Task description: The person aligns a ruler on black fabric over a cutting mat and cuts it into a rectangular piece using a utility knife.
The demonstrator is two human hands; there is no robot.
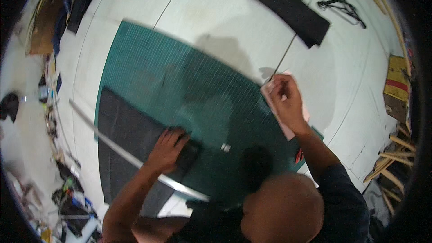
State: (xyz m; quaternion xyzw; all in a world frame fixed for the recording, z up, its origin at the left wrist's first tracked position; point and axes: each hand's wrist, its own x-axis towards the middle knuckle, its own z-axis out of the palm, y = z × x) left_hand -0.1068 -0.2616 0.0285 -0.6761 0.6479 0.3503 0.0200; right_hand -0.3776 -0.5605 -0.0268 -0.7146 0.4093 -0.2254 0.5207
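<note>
My left hand [167,151] lies flat with fingers spread on a black sheet [121,121]. The sheet covers the near left part of a green cutting mat [153,67]. A long metal ruler [105,140] runs slantwise across the black sheet and passes under that hand. My right hand [286,102] rests on a pale pink sheet [306,114] at the mat's right edge. Its fingers are pinched together at the sheet's far corner. Whether they also hold a small tool is unclear. A small metallic object [225,147] lies on the mat between my hands.
A long black strip [288,6] and a tangled black cord [341,6] lie on the white table [234,18] at the far side. A yellow and red box [397,81] and wooden sticks [390,162] sit at the right. Clutter lines the left edge [67,193].
</note>
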